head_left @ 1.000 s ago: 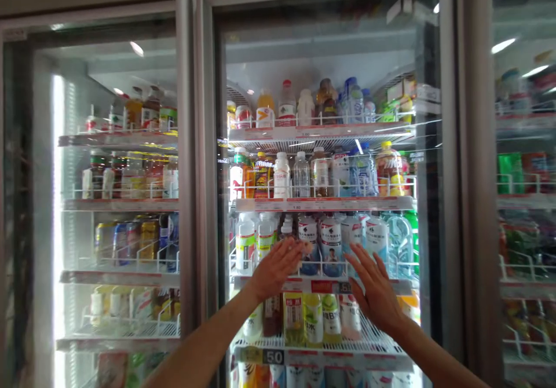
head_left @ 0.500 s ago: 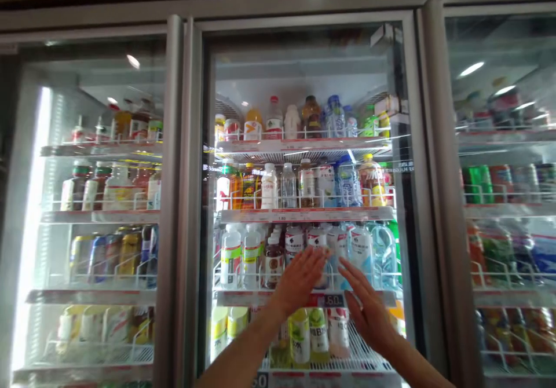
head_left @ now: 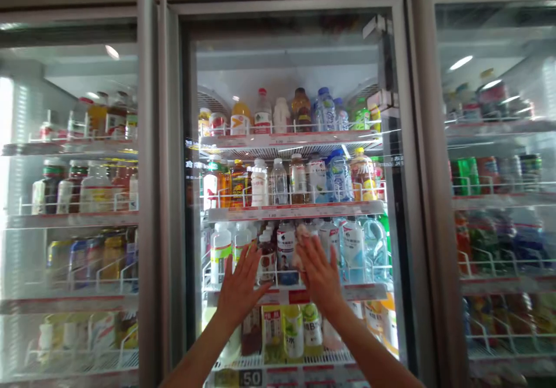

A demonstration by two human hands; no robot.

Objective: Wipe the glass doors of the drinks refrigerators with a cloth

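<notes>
Both of my hands lie flat against the glass door (head_left: 286, 58) of the middle drinks cooler. My left hand (head_left: 240, 285) is open, fingers spread and pointing up, in front of white bottles with green labels (head_left: 220, 253). My right hand (head_left: 319, 275) is open too, palm on the glass, over the row of white-labelled water bottles (head_left: 353, 248). Neither hand holds anything. Behind the glass, wire shelves carry several rows of bottled drinks.
A closed cooler door (head_left: 69, 191) with bottles and cans stands to the left, another closed one (head_left: 499, 191) to the right. Grey vertical door frames (head_left: 150, 191) separate them. Price strips (head_left: 295, 209) run along the shelf fronts.
Both hands have slid left across the glass, the right hand now near the door's middle and the left hand lower and further left. The view has shifted with them.
</notes>
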